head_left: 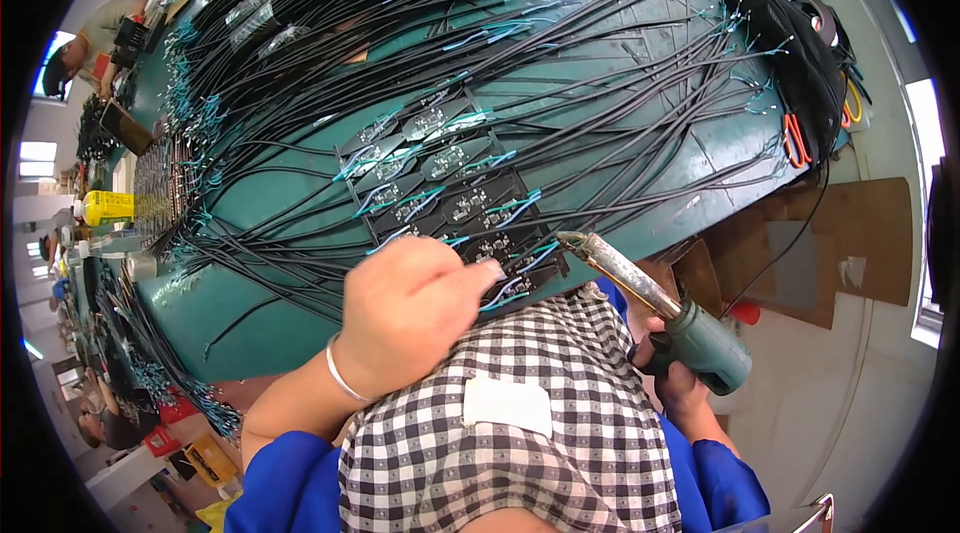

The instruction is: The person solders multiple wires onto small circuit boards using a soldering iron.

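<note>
From the head view, here's how it stands: the block of circuit boards (470, 201) lies on the green desk (185, 308), straight out in front of the person, just beyond the checked apron (600, 413). Its long axis slants, far end off to the left, near end drawn in toward the right, with black cables (250, 53) fanning away on both sides.

And the left hand (415, 308) is the nearer one! It's over the block's near left corner, fingers curled in, thumb side toward the last boards; whether they pinch a wire there, I cannot tell from here.

Now the right hand (682, 383), well apart, low and out past the desk's edge, wrapped around the handle of what looks like a heat gun (650, 295). That gun points up and leftward, across the slant of the boards, and its bent nozzle sits right beside their near right edge. That's the relation I'd watch, I reckon: nozzle on the right, fingers on the left, nearest boards between.
</note>
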`<control>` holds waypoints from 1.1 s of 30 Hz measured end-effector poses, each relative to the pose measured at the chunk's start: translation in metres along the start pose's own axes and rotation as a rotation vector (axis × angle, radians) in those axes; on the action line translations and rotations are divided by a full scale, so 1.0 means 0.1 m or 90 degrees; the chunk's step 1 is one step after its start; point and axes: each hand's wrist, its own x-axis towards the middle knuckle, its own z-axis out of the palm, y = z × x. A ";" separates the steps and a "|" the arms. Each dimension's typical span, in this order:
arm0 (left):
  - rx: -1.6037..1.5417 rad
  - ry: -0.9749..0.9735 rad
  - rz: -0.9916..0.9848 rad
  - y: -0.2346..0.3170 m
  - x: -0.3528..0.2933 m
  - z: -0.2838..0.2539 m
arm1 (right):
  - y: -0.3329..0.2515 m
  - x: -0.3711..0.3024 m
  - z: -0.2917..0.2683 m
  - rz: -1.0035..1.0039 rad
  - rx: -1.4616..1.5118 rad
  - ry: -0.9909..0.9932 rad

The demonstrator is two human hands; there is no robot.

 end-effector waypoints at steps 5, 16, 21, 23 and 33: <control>0.054 -0.041 -0.025 -0.17 -0.04 0.10 | -0.14 0.12 -0.02 0.053 -0.019 -0.041; 0.009 -0.054 0.022 -0.24 -0.07 0.26 | -0.33 0.01 -0.08 0.231 0.016 -0.084; 0.001 -0.035 0.010 -0.27 -0.15 0.30 | -0.09 -0.16 -0.08 -0.032 -0.397 -0.058; 0.006 -0.048 0.013 -0.28 -0.18 0.30 | -0.07 -0.18 -0.09 -0.065 -0.365 -0.054; -0.012 -0.063 0.021 -0.26 -0.20 0.31 | -0.35 0.04 0.10 -0.211 -0.481 -0.089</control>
